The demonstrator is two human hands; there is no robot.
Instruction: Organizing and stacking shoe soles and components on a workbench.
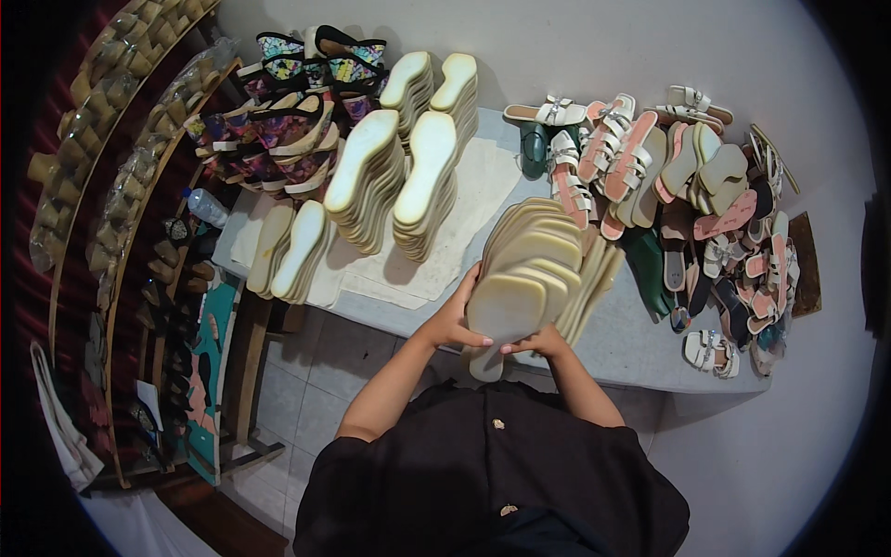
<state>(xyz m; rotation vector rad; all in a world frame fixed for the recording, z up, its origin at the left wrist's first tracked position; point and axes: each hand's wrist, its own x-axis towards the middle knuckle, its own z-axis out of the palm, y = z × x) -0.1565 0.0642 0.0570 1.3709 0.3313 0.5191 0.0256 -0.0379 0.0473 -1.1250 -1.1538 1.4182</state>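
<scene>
A thick stack of cream shoe soles (508, 302) stands at the table's near edge, its layers fanned out toward the far side. My left hand (458, 316) grips the stack's left side, thumb lying on the top sole. From the right, my right hand (541, 343) closes round the narrower near part, with its thumb close to the left one. The fingers under the stack are hidden. Just right of it, more soles (594, 295) lean in a slanting row, partly covered by the held stack.
Tall sole stacks (365, 172) and a low pair of stacks (299, 251) rest on pale sheets (385, 278) at left. Patterned wedge shoes (288, 130) are piled behind. White sandals (608, 139) and dark green shoe forms (647, 269) crowd the right. Racks (130, 213) line the left.
</scene>
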